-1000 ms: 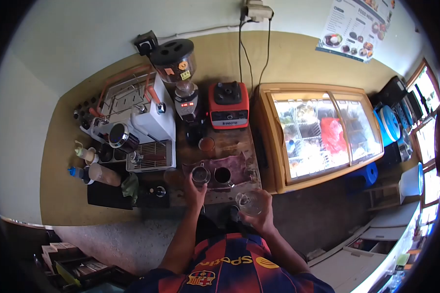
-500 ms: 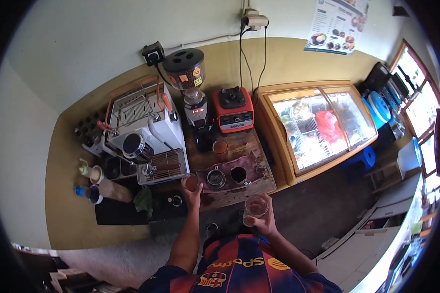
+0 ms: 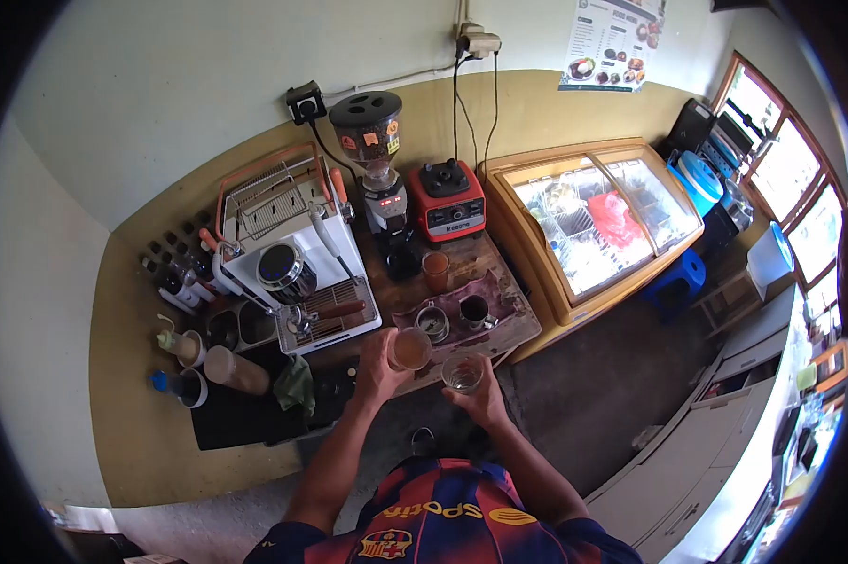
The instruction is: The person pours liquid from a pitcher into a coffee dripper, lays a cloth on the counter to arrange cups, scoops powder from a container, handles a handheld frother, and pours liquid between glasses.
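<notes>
My left hand (image 3: 377, 368) is wrapped round a glass of cloudy brown drink (image 3: 411, 350), held up near the front edge of the counter. Close to it on the right, my right hand (image 3: 483, 397) grips a clear glass (image 3: 462, 374); I cannot tell whether anything is in it. The two glasses are near each other but apart. Just beyond them, a metal cup (image 3: 432, 323) and a metal pitcher with a dark inside (image 3: 475, 309) stand on a purplish cloth (image 3: 499, 299). Another glass of reddish-brown drink (image 3: 435, 273) stands behind the cups.
An espresso machine (image 3: 283, 235) stands at the left, beside a coffee grinder (image 3: 384, 202) and a red blender base (image 3: 447, 214). A glass-topped display chest (image 3: 584, 287) is on the right. Bottles (image 3: 175, 277), a tan container (image 3: 236, 368) and a green cloth (image 3: 295, 385) sit at the left.
The left hand has moved right with its glass of brown drink. My right hand has brought the clear glass up and left, so the glasses are now much closer together.
</notes>
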A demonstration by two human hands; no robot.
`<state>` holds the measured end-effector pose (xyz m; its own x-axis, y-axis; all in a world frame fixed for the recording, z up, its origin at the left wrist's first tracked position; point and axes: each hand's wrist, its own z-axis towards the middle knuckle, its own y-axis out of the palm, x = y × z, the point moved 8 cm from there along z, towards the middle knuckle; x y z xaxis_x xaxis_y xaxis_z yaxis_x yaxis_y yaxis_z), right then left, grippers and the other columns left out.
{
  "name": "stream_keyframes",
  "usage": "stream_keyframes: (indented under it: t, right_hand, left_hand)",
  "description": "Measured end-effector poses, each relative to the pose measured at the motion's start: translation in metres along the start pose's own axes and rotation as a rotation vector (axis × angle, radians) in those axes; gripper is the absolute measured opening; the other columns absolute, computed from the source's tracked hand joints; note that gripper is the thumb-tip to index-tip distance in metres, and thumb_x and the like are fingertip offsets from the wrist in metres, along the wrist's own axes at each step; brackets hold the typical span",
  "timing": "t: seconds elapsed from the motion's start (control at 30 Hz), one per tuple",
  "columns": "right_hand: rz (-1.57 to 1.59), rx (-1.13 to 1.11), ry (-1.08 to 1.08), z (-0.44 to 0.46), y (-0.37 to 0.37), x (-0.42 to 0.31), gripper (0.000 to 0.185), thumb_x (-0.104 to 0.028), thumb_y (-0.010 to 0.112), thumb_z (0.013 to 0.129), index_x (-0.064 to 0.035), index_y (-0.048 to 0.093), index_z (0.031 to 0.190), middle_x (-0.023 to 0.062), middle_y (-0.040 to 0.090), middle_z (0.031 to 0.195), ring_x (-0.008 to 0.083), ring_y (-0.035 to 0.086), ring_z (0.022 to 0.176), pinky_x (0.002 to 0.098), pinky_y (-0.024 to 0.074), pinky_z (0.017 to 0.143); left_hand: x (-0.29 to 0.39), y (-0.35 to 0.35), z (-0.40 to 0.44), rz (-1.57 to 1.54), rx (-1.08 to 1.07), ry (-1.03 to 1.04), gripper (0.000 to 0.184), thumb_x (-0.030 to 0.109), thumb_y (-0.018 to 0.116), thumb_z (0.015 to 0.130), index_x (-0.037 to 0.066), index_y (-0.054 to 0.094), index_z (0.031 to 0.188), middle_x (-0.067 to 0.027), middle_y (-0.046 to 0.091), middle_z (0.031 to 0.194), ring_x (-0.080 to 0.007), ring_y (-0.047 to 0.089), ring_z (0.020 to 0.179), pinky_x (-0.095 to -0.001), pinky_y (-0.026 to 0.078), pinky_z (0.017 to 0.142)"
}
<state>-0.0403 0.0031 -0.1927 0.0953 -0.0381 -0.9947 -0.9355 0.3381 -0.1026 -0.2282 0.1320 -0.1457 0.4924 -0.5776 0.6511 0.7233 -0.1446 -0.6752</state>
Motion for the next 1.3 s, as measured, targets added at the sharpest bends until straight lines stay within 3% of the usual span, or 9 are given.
stream_keyframes:
  t: [0.13,0.43,0.63,0.8,1.13,1.3]
  right_hand:
    - [-0.084,0.017,-0.033,-0.007,0.022,-0.01,0.083,-0.026,0.089,0.071,-0.0006,0.042,0.135,0.0166,0.061,0.12,0.0289,0.06,0.114,0.0396,0.0476,0.1]
    - [-0.027,-0.038,-0.106,-0.023,0.058,-0.011,0.082,-0.027,0.088,0.072,-0.0002,0.043,0.135,0.0187,0.061,0.124,0.031,0.061,0.116,0.04,0.0475,0.101]
    - [0.066,-0.057,-0.129,-0.023,0.071,-0.016,0.087,-0.032,0.09,0.071,0.0,0.041,0.136,0.0172,0.06,0.124,0.027,0.06,0.117,0.0386,0.0469,0.101]
    - [0.166,-0.063,-0.1,-0.02,0.073,-0.01,0.089,-0.037,0.091,0.071,-0.0018,0.041,0.135,0.0157,0.059,0.123,0.0235,0.058,0.117,0.0369,0.0466,0.1]
    - [0.192,-0.076,-0.192,0.0,0.058,-0.031,0.09,-0.028,0.092,0.071,0.0,0.037,0.137,0.0158,0.056,0.129,0.0227,0.056,0.122,0.0362,0.0454,0.104]
    - [0.07,-0.073,-0.228,0.01,0.04,-0.052,0.088,-0.024,0.09,0.073,-0.0008,0.035,0.139,0.0183,0.058,0.129,0.0242,0.058,0.122,0.038,0.0454,0.105]
  left_hand:
    - [0.026,-0.022,-0.005,0.149,-0.124,0.155,0.092,0.013,0.093,0.055,0.007,0.048,0.134,-0.0142,0.055,0.129,-0.0363,0.052,0.122,-0.0469,0.043,0.105]
    - [0.06,-0.051,-0.014,0.412,-0.172,0.408,0.089,0.017,0.092,0.052,0.009,0.051,0.13,-0.0099,0.054,0.12,-0.0326,0.051,0.117,-0.0457,0.041,0.107]
    - [0.068,-0.054,-0.014,0.649,-0.233,0.518,0.083,0.028,0.089,0.061,0.015,0.051,0.134,-0.0122,0.052,0.125,-0.0308,0.049,0.12,-0.0486,0.038,0.11]
    - [0.083,-0.058,-0.006,0.741,-0.23,0.587,0.078,0.029,0.086,0.066,0.017,0.052,0.135,-0.0121,0.051,0.127,-0.0306,0.048,0.122,-0.051,0.037,0.111]
    - [0.118,-0.066,0.017,0.803,-0.081,0.787,0.076,0.024,0.086,0.063,0.019,0.055,0.132,-0.0099,0.051,0.126,-0.0289,0.048,0.124,-0.0499,0.036,0.115]
    - [0.117,-0.069,0.036,0.636,-0.173,0.581,0.078,0.024,0.087,0.065,0.019,0.054,0.135,-0.0075,0.049,0.129,-0.0297,0.046,0.127,-0.0517,0.035,0.115]
